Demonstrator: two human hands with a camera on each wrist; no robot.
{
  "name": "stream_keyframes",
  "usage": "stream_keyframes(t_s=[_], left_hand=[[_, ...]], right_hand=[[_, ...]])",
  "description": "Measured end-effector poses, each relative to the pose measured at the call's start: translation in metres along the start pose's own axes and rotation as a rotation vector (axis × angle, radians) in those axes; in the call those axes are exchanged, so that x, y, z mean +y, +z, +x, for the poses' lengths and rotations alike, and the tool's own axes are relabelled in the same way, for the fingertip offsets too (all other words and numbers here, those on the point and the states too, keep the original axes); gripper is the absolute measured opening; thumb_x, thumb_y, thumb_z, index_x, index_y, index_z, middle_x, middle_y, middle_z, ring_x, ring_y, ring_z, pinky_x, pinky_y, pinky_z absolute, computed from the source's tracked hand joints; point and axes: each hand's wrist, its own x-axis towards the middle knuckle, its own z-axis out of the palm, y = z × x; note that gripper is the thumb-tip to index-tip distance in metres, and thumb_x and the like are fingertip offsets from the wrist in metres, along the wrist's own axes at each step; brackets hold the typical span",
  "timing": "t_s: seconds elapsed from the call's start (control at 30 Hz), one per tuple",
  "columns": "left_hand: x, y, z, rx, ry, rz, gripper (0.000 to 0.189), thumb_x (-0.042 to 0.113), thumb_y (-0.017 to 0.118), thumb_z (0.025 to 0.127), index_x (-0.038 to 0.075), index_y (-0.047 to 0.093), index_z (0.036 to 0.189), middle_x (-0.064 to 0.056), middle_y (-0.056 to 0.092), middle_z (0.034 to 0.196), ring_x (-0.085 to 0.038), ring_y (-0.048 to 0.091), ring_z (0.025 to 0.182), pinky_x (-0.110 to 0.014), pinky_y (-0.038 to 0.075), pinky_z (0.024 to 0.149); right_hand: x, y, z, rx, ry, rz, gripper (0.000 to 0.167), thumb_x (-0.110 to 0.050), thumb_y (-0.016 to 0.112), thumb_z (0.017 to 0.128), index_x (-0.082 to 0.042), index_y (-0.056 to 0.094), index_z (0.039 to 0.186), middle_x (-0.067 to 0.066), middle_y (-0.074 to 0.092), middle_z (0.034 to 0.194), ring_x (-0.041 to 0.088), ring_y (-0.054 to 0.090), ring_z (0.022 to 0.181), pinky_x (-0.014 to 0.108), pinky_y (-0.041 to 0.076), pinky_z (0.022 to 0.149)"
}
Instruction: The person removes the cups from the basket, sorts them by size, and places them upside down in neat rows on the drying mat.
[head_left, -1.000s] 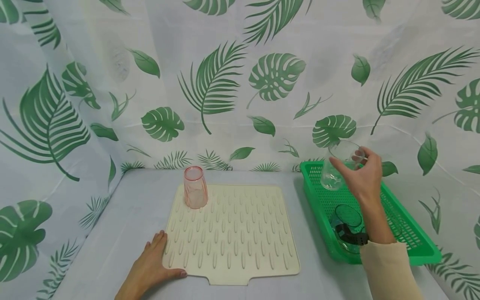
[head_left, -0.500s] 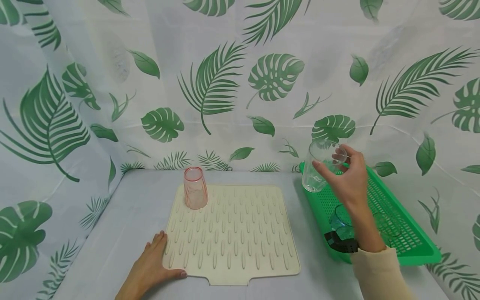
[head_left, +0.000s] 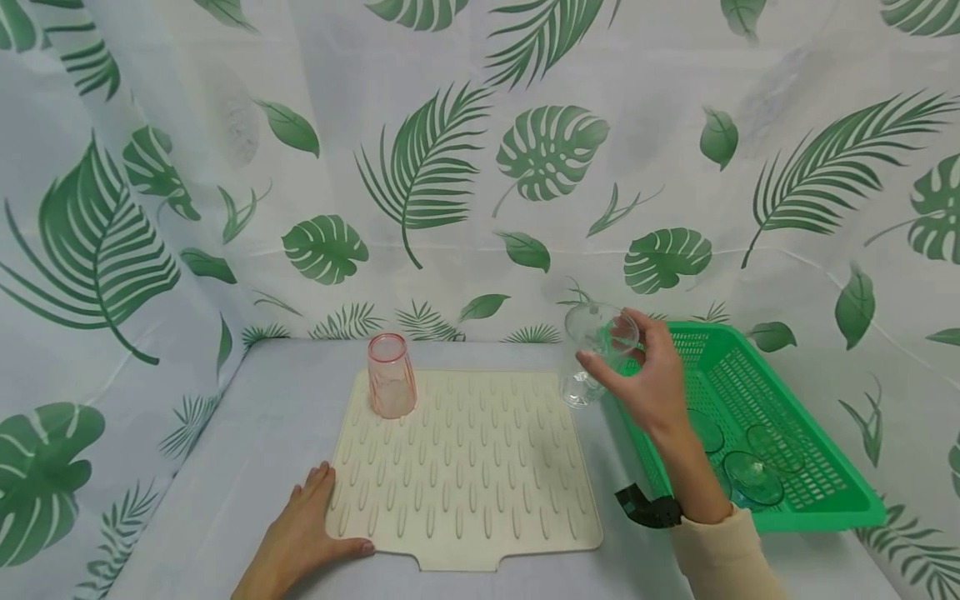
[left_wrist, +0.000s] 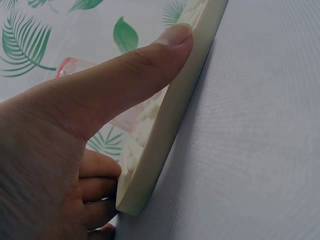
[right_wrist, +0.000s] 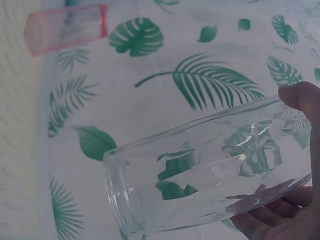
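Observation:
My right hand point(head_left: 651, 379) holds a clear drinking glass point(head_left: 587, 367) near its rim, thumb on one side and fingers on the other. In the head view the glass overlaps the back right corner of a cream drying mat point(head_left: 465, 467) with raised ridges. The right wrist view shows the clear glass point(right_wrist: 195, 170) with its thick base pointing toward the mat. A pink-tinted glass point(head_left: 392, 379) stands at the mat's back left. My left hand point(head_left: 296, 533) rests at the mat's front left corner, thumb point(left_wrist: 145, 62) along the front edge, fingers against the left side.
A green plastic basket point(head_left: 817, 450) stands on the table to the right, under and beyond my right forearm. Several glasses lie in it, among them a bluish one point(head_left: 752, 482). A leaf-patterned curtain point(head_left: 465, 192) closes off the back and left.
My right hand has carried the clear glass leftward from over the basket to the mat's back right corner, and slightly lower. The left hand and pink glass have stayed put.

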Motion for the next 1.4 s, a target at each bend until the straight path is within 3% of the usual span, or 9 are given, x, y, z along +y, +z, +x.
stream_keyframes(t_s=[0.27,0.4,0.47,0.57,0.63,0.7,0.9,1.2,1.4], left_hand=[[0.002,0.000,0.000,-0.013,-0.011,0.006,0.137,0.072,0.084,0.057,-0.011,0.029,0.152,-0.033,0.025,0.160,-0.050,0.022,0.150,-0.063,0.023,0.122],[0.003,0.000,-0.001,-0.014,-0.012,0.006,0.137,0.071,0.084,0.058,-0.011,0.028,0.152,-0.033,0.025,0.160,-0.050,0.022,0.149,-0.063,0.023,0.121],[0.003,0.000,-0.001,-0.012,-0.008,0.006,0.137,0.071,0.084,0.058,-0.011,0.028,0.152,-0.033,0.025,0.160,-0.050,0.022,0.149,-0.063,0.024,0.121],[0.003,0.000,-0.001,-0.010,-0.004,0.006,0.137,0.071,0.084,0.058,-0.011,0.028,0.152,-0.034,0.025,0.159,-0.050,0.022,0.149,-0.064,0.023,0.121],[0.003,0.000,-0.001,-0.012,-0.009,0.006,0.137,0.072,0.083,0.057,-0.011,0.028,0.152,-0.033,0.025,0.160,-0.050,0.022,0.149,-0.063,0.023,0.121],[0.002,-0.001,0.000,-0.015,-0.012,0.006,0.138,0.073,0.083,0.057,-0.012,0.028,0.152,-0.033,0.025,0.160,-0.050,0.021,0.150,-0.063,0.022,0.122],[0.004,-0.002,-0.002,-0.007,0.008,0.005,0.135,0.071,0.083,0.060,-0.013,0.028,0.151,-0.034,0.025,0.159,-0.051,0.022,0.149,-0.064,0.023,0.120],[0.005,-0.002,0.000,0.008,-0.006,-0.051,0.118,0.070,0.068,0.080,-0.013,0.025,0.152,-0.033,0.023,0.160,-0.050,0.019,0.150,-0.065,0.020,0.121],[0.014,-0.010,0.004,0.036,0.024,-0.106,0.115,0.068,0.065,0.084,-0.008,0.018,0.156,-0.029,0.021,0.163,-0.046,0.021,0.151,-0.063,0.025,0.120]], right_hand=[[-0.004,0.019,-0.019,-0.065,-0.069,-0.003,0.077,-0.009,0.084,0.076,0.002,0.047,0.142,0.018,0.057,0.124,0.028,0.060,0.113,-0.002,0.039,0.093],[-0.006,0.025,-0.027,-0.110,-0.072,-0.021,0.078,-0.013,0.085,0.075,0.000,0.047,0.142,0.016,0.057,0.128,0.028,0.061,0.116,0.000,0.039,0.094],[-0.007,0.027,-0.031,-0.128,-0.073,-0.032,0.077,-0.015,0.086,0.076,-0.002,0.048,0.141,0.014,0.057,0.129,0.026,0.061,0.116,0.009,0.046,0.097],[-0.008,0.031,-0.036,-0.149,-0.091,-0.040,0.077,-0.017,0.086,0.076,-0.002,0.048,0.141,0.013,0.058,0.130,0.026,0.062,0.117,0.034,0.055,0.100],[-0.009,0.034,-0.039,-0.158,-0.104,-0.030,0.077,-0.017,0.086,0.075,-0.002,0.048,0.140,0.013,0.058,0.129,0.028,0.062,0.117,0.049,0.054,0.100],[-0.009,0.036,-0.041,-0.165,-0.113,-0.021,0.077,-0.017,0.087,0.075,-0.002,0.049,0.140,0.014,0.058,0.129,0.029,0.062,0.117,0.056,0.053,0.099],[-0.012,0.042,-0.049,-0.202,-0.088,-0.009,0.078,-0.022,0.087,0.075,-0.005,0.049,0.142,0.012,0.058,0.130,0.029,0.061,0.118,0.058,0.052,0.101],[-0.016,0.050,-0.054,-0.225,-0.077,0.001,0.078,-0.025,0.087,0.075,-0.006,0.049,0.141,0.010,0.059,0.130,0.027,0.062,0.120,0.056,0.053,0.099],[-0.017,0.053,-0.056,-0.242,-0.092,0.000,0.079,-0.026,0.086,0.075,-0.005,0.049,0.142,0.010,0.060,0.130,0.028,0.061,0.120,0.057,0.053,0.099]])
